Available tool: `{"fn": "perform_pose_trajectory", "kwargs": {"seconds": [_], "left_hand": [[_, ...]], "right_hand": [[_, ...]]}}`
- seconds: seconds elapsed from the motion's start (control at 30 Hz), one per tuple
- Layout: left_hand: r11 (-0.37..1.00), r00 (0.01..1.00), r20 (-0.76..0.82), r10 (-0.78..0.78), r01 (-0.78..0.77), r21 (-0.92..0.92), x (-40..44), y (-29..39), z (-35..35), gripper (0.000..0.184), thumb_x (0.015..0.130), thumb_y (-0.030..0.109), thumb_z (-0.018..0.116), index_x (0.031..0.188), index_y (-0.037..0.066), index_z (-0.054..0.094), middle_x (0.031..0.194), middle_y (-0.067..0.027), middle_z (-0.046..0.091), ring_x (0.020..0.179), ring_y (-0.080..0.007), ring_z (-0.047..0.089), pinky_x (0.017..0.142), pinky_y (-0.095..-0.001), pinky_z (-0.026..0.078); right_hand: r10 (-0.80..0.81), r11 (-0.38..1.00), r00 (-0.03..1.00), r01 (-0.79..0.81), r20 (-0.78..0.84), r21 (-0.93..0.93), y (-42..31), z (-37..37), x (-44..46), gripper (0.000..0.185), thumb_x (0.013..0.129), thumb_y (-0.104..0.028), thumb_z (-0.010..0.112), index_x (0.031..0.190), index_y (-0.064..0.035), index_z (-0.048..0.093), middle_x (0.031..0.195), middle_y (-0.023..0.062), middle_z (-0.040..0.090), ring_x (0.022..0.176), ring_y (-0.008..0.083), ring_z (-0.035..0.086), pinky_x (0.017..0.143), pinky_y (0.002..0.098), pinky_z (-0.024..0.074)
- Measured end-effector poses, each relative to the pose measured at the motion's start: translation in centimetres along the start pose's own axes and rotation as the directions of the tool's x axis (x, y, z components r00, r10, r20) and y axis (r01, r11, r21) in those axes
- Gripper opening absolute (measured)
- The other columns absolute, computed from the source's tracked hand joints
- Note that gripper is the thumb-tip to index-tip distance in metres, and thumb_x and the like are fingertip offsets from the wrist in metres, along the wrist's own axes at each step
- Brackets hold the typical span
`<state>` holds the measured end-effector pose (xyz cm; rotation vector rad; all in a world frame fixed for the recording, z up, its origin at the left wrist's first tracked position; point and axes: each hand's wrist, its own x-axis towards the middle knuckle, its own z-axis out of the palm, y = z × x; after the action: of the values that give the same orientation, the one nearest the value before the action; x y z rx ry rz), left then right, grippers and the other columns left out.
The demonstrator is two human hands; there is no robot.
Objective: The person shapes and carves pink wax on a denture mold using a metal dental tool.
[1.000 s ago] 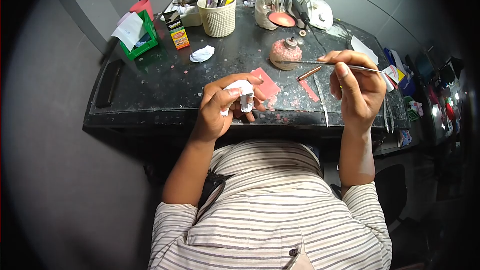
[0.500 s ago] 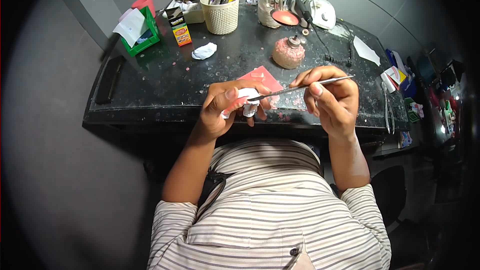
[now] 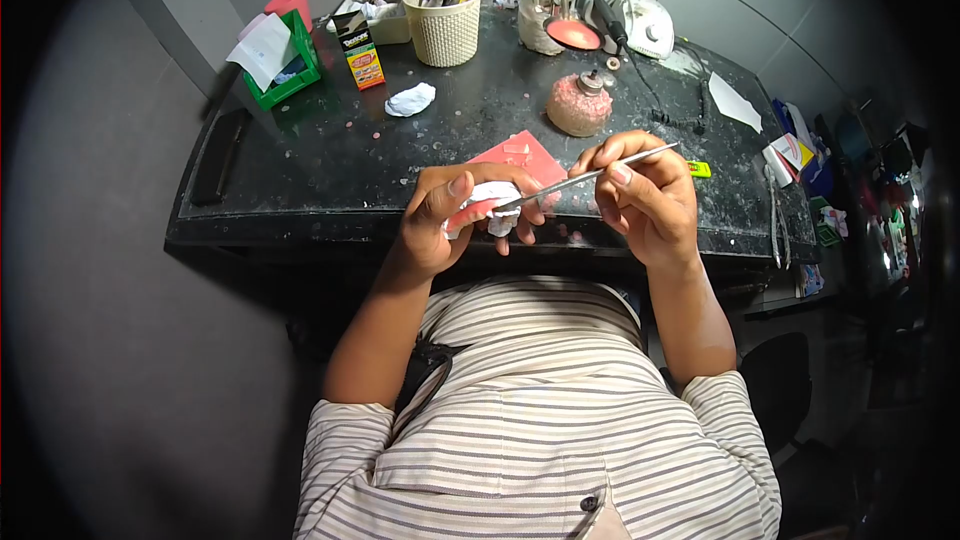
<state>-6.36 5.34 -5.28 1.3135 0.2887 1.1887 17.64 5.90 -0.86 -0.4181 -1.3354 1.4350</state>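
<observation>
My left hand [image 3: 430,218] is wrapped round a white cast [image 3: 492,192] that bears pink wax along its near left side. In my right hand [image 3: 650,195] a thin metal tool [image 3: 590,176] is pinched between thumb and fingers. The tool slants down to the left, and its tip meets the cast at the pink part. Behind my left hand a pink wax sheet [image 3: 540,157] lies on the dark table, with a small clear-looking piece on it. A round burner [image 3: 579,106] crusted with pink wax stands beyond my right hand.
A woven cup [image 3: 443,32] of tools, a small box [image 3: 361,58], a white lump [image 3: 410,100] and a green bin [image 3: 283,90] stand on the dark table [image 3: 330,160]. At the right are a lime-green object [image 3: 698,169], white paper [image 3: 735,104] and metal tweezers [image 3: 776,215].
My right hand has moved left and brought the tool's tip onto the cast. The cast has turned in my left hand, showing its pink part. The lime-green object has come into sight.
</observation>
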Motion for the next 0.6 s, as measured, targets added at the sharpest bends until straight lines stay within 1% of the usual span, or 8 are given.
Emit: {"fn": "perform_pose_trajectory", "kwargs": {"seconds": [0.37, 0.5, 0.6], "left_hand": [[1.000, 0.999, 0.042, 0.017, -0.016, -0.021, -0.01, -0.20, -0.35, 0.073, 0.102, 0.055, 0.037, 0.119, -0.011, 0.063, 0.096, -0.0292, 0.070, 0.079, -0.0361, 0.073, 0.057, -0.0338, 0.057], [0.999, 1.000, 0.027, 0.016, -0.015, -0.046, -0.12, -0.31, -0.26, 0.073, 0.102, 0.055, 0.037, 0.120, -0.011, 0.063, 0.097, -0.0293, 0.070, 0.079, -0.0367, 0.073, 0.057, -0.0341, 0.057], [0.999, 0.999, 0.027, 0.018, -0.017, -0.044, -0.12, -0.32, -0.29, 0.073, 0.102, 0.055, 0.036, 0.120, -0.011, 0.062, 0.098, -0.0298, 0.070, 0.080, -0.0370, 0.073, 0.057, -0.0343, 0.058]], "right_hand": [[-0.026, 0.999, 0.999, 0.025, -0.034, -0.025, -0.06, 0.44, -0.06, 0.015, 0.097, -0.008, 0.061, 0.103, 0.0053, 0.064, 0.097, 0.0197, 0.070, 0.054, 0.0046, 0.050, 0.044, 0.0172, 0.0382], [-0.021, 1.000, 0.999, 0.020, -0.050, -0.016, 0.05, 0.38, 0.02, 0.015, 0.097, -0.008, 0.061, 0.103, 0.0057, 0.064, 0.098, 0.0197, 0.070, 0.054, 0.0042, 0.050, 0.044, 0.0169, 0.0378], [-0.014, 1.000, 1.000, 0.014, -0.020, -0.009, 0.14, 0.17, 0.00, 0.016, 0.097, -0.009, 0.062, 0.104, 0.0059, 0.064, 0.098, 0.0200, 0.070, 0.053, 0.0039, 0.049, 0.044, 0.0169, 0.0378]]}}
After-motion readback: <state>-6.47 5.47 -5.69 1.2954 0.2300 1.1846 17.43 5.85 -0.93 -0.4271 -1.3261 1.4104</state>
